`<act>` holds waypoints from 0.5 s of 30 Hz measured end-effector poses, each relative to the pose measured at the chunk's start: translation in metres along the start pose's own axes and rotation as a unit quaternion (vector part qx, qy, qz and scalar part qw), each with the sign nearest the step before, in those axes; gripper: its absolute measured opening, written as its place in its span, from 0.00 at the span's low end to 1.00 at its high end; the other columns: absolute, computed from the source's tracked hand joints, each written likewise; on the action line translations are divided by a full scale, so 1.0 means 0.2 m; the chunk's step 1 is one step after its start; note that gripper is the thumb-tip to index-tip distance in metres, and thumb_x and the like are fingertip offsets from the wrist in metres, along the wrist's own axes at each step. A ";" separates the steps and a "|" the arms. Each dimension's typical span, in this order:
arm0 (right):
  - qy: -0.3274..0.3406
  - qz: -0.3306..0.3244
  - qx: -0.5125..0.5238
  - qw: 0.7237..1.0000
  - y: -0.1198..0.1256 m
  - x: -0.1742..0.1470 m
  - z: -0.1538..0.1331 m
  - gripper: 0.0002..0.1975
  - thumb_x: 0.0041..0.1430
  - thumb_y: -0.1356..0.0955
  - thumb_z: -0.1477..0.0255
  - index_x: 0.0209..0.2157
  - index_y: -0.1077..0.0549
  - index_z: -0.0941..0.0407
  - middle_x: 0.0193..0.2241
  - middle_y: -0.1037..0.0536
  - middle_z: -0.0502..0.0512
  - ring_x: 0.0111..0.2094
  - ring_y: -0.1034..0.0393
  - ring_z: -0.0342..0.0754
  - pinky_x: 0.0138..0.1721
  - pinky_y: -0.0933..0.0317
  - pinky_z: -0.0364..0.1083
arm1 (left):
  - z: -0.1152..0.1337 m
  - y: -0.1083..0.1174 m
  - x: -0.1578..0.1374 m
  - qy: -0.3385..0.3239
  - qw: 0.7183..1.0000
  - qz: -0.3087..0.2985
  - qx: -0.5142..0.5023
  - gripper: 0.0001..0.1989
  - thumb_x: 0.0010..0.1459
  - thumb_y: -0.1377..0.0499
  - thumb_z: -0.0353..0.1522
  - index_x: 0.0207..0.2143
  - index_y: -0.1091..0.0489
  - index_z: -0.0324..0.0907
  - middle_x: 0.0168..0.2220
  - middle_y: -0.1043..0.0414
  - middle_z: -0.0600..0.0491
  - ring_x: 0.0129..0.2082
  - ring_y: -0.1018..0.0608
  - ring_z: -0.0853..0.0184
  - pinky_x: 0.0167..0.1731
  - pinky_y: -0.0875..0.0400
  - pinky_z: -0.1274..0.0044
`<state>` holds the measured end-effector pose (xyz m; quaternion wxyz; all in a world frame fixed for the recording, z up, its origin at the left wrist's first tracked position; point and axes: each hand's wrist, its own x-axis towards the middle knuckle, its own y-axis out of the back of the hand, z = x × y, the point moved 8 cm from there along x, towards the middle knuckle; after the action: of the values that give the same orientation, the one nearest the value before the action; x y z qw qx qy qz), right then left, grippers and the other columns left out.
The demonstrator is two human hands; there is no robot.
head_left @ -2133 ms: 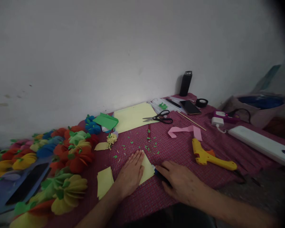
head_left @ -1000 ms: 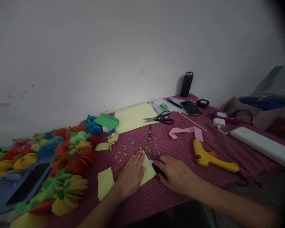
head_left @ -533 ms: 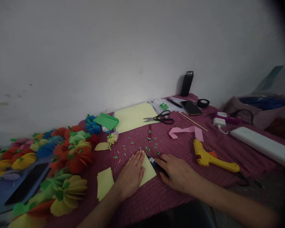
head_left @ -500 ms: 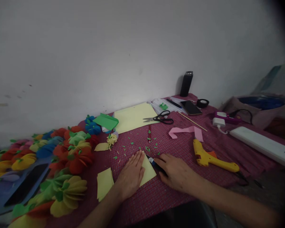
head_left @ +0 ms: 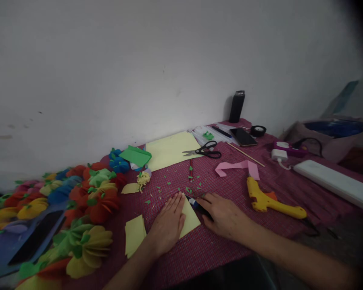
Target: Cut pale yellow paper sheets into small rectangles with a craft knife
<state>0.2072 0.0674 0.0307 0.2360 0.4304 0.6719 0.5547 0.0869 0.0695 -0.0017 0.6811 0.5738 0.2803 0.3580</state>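
Observation:
My left hand [head_left: 169, 219] lies flat, fingers stretched out, on a pale yellow sheet of paper [head_left: 191, 220] and covers its left part. My right hand [head_left: 220, 213] is closed around a utility knife [head_left: 196, 204] with a dark handle. The knife's narrow tip points up and left, close to the sheet's upper corner. Left of my left hand lies a small stack of pale yellow paper pieces [head_left: 134, 233]. Tiny green scraps [head_left: 189, 190] are scattered beyond my fingers, around a thin red stick [head_left: 191, 170].
Colourful paper flowers [head_left: 101, 203] crowd the left side. Black-handled scissors [head_left: 203, 150] overlap a large yellow sheet [head_left: 171, 149]. To the right are a pink strip [head_left: 236, 165], a yellow glue gun [head_left: 270, 203], a white power bank-like bar [head_left: 332, 183] and a phone [head_left: 243, 137]. A black bottle [head_left: 236, 108] stands at the back.
The camera view has shifted slightly. Both hands keep nearly the same place on the paper and the knife, with no clear movement against them.

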 end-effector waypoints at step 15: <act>-0.111 0.057 -0.117 0.985 0.18 -0.04 0.21 0.18 0.53 0.41 0.69 0.47 0.37 0.55 0.36 0.32 0.57 0.38 0.37 0.51 0.36 0.43 0.48 | -0.04 0.13 0.00 0.031 0.987 0.101 -0.118 0.26 0.58 0.59 0.28 0.59 0.60 0.42 0.59 0.56 0.50 0.58 0.50 0.67 0.54 0.51 0.70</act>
<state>0.2564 0.0844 0.0513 0.3258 0.4962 0.5463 0.5909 0.0761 0.0757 0.0215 0.6953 0.5038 0.1977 0.4729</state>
